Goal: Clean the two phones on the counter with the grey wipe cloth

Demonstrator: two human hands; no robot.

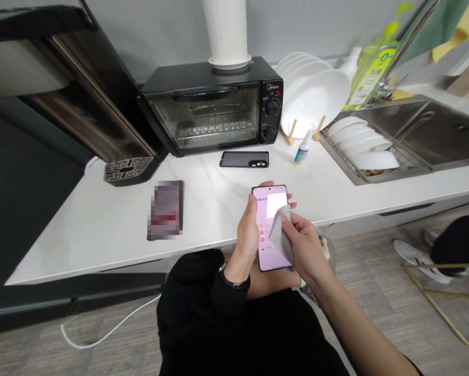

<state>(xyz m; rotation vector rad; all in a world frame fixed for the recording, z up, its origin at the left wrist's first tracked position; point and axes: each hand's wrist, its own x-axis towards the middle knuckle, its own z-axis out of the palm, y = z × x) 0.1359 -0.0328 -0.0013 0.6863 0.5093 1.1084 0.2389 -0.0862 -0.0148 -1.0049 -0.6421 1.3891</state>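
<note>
A: Where's the phone?
B: In the left hand, lit screen up. Its far end lies over the tabletop, while its lower end reaches past the near edge.

A: How secure is that grip?
B: The thumb lies along the left side and fingertips show beyond the right, so the hand is wrapped around from behind. How firmly, I can't tell.

A: And the right hand?
B: Thumb bent down on a grey cloth against the screen; it seems to pinch it, though the fingers underneath are mostly hidden.

A: What worries you?
B: A hard push with the cloth could slide the phone out of the left hand, and being past the edge, it might drop to the floor. A stray press on the lit screen could also open something, and grit in the cloth might scratch.

A: Anything farther off?
B: The upright spray bottle, far right, could tip if knocked. The dark phone case lies by the oven, well apart from both hands.
</note>
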